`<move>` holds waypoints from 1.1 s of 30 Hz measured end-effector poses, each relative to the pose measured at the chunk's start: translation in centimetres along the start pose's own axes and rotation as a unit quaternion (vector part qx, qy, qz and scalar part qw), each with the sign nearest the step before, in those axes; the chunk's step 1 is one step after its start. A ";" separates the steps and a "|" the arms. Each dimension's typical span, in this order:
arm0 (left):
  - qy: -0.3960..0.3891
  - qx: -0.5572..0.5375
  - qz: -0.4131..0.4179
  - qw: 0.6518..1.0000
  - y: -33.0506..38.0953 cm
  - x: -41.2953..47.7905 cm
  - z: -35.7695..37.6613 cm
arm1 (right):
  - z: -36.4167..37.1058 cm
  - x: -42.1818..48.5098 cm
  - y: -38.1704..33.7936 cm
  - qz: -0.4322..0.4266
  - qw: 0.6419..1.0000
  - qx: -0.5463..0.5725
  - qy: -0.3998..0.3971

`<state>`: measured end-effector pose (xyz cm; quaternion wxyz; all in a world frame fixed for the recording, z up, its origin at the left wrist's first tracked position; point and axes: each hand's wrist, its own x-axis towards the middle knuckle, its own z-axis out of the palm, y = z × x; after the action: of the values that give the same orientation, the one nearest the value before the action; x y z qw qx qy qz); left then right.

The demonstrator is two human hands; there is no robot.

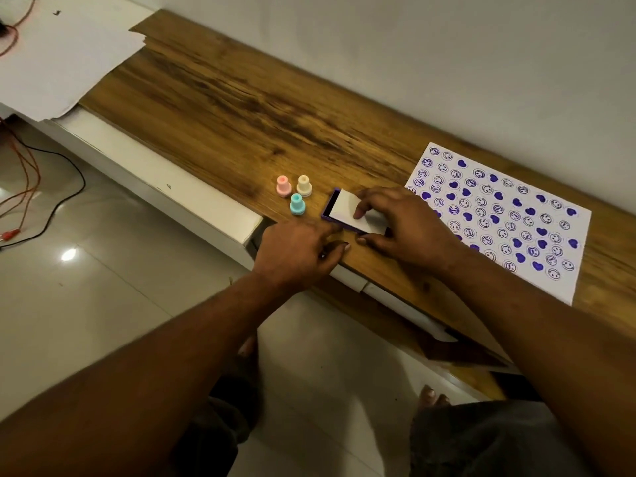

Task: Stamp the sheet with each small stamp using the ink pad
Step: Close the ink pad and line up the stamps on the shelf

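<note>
On the ink pad (347, 215), both hands' fingertips, white lid half over it

A home room — glossy floor tiles (103, 297), low wooden bench (241, 108), loose cables (31, 166).

Pink stamp (283, 186), cream stamp (304, 185), teal stamp (297, 204); purple-printed white sheet (495, 215).

Sheet's (499, 215) near-left corner and ink pad's (339, 210) right end under the right hand (402, 225).
</note>
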<state>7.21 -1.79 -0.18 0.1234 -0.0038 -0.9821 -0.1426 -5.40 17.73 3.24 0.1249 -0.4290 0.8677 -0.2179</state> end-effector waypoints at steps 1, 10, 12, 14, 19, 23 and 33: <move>0.000 -0.001 -0.001 1.000 0.0 0.0 0.0 | 0.1 0.0 0.0 -0.001 1.000 0.003 0.002; -0.016 -0.008 -0.007 1.000 0.1 0.1 -0.3 | 0.6 0.7 -0.7 -0.002 1.000 -0.027 0.016; -0.011 -0.013 -0.005 1.000 0.1 0.0 -0.4 | 0.8 0.8 -0.8 -0.002 0.999 -0.029 0.021; -0.013 -0.014 -0.004 1.000 0.1 0.0 -0.3 | 0.9 0.9 -0.9 0.001 0.999 -0.031 0.022; -0.007 -0.012 -0.003 1.000 0.1 0.0 -0.4 | 1.0 1.1 -0.9 0.003 0.999 -0.040 0.019; -0.001 -0.016 -0.001 1.000 -0.1 0.0 -0.5 | 0.9 1.2 -0.9 0.003 0.999 -0.041 0.017; -0.001 -0.029 -0.002 1.000 -0.1 0.2 -0.5 | 1.0 1.1 -0.7 0.004 0.999 -0.048 0.023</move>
<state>7.11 -2.00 0.35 0.1224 -0.0053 -0.9777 -0.1708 -5.16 16.16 2.71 0.0850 -0.4264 0.8814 -0.1848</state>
